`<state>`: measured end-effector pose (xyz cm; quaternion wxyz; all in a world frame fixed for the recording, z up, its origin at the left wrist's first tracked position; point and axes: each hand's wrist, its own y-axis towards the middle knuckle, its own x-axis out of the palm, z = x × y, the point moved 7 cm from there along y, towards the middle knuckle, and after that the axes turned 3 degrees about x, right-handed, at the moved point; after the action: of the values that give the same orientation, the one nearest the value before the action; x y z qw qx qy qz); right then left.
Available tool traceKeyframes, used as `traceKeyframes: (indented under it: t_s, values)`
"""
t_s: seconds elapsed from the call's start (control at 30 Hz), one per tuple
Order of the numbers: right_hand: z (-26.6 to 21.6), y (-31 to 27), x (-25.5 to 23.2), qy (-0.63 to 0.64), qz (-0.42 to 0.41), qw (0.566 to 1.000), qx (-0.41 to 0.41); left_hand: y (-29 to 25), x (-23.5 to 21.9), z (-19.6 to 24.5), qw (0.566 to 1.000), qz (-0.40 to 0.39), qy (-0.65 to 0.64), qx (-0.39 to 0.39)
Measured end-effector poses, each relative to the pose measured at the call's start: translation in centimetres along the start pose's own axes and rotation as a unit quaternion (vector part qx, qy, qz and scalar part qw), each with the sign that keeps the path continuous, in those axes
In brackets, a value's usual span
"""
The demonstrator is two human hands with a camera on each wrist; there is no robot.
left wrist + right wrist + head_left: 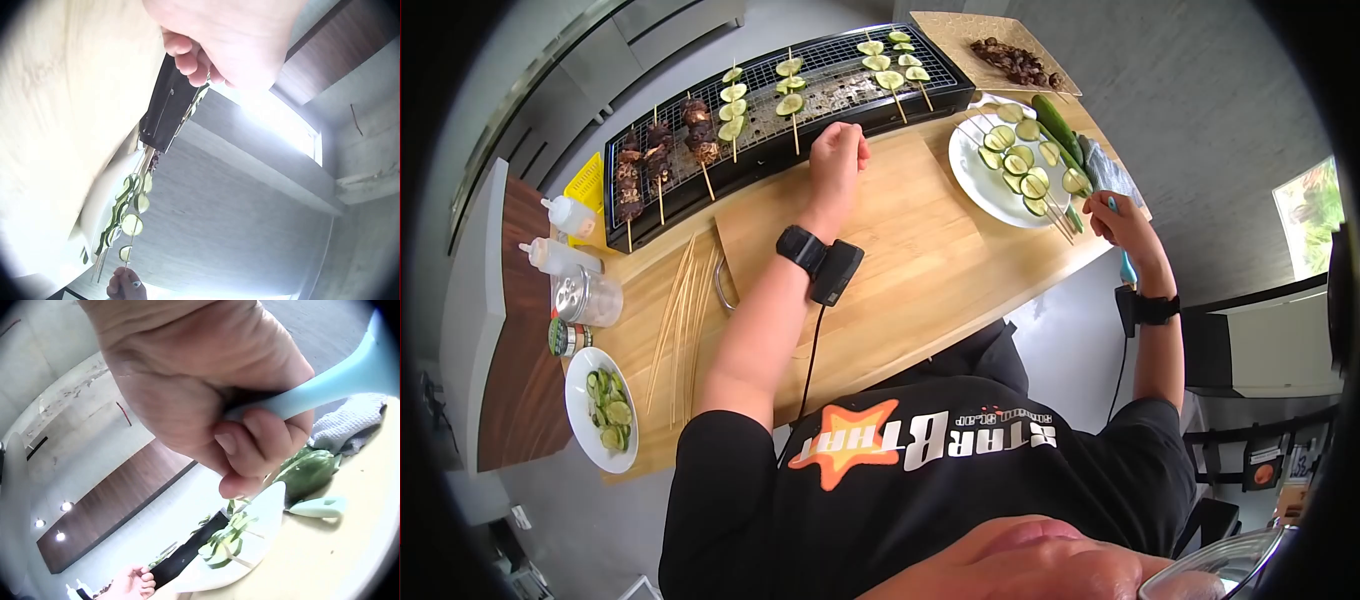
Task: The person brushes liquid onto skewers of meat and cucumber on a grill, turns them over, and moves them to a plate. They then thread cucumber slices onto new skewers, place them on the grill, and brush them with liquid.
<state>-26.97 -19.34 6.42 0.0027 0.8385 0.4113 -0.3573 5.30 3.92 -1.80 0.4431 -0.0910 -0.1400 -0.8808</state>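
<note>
My right hand [1120, 218] pinches the end of a zucchini skewer [1050, 153], which slants up over the white plate [965, 185] of skewered zucchini slices. The same hand's curled fingers grip a light-blue utensil [325, 387], whose head is cut off in the right wrist view. Near the front edge of the grill [835, 110] is my left hand [838, 165], fingers loosely curled, nothing showing in them. In the left wrist view the right hand [127, 284] holds the skewer by its stick, slices [132, 224] strung along it.
Meat skewers [700, 130] and zucchini skewers [790, 85] lie across the grill. Behind it, a board [940, 40] bears cooked meat [1010, 62]. Whole green vegetables [1055, 130] lie beside the plate. Bare sticks [680, 310], bottles [560, 257] and a bowl of slices [585, 430] occupy the left.
</note>
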Motion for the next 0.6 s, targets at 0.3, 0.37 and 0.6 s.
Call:
traceKeyframes:
  t_s: [0.3, 0.37, 0.6]
  values:
    - [3.4, 3.7, -1.8, -0.25, 0.096, 0.962, -0.048, 0.2, -0.1, -0.2, 1.0, -0.012, 0.013, -0.009]
    - [0.7, 3.6, -2.4, -0.268, 0.148, 0.948, -0.086, 0.3, -0.1, -0.5, 1.0, -0.012, 0.008, -0.017]
    - [-10.1, 6.6, 4.0, -0.149, 0.043, 0.965, -0.21, 0.2, 0.1, -0.1, 1.0, -0.015, 0.023, -0.003]
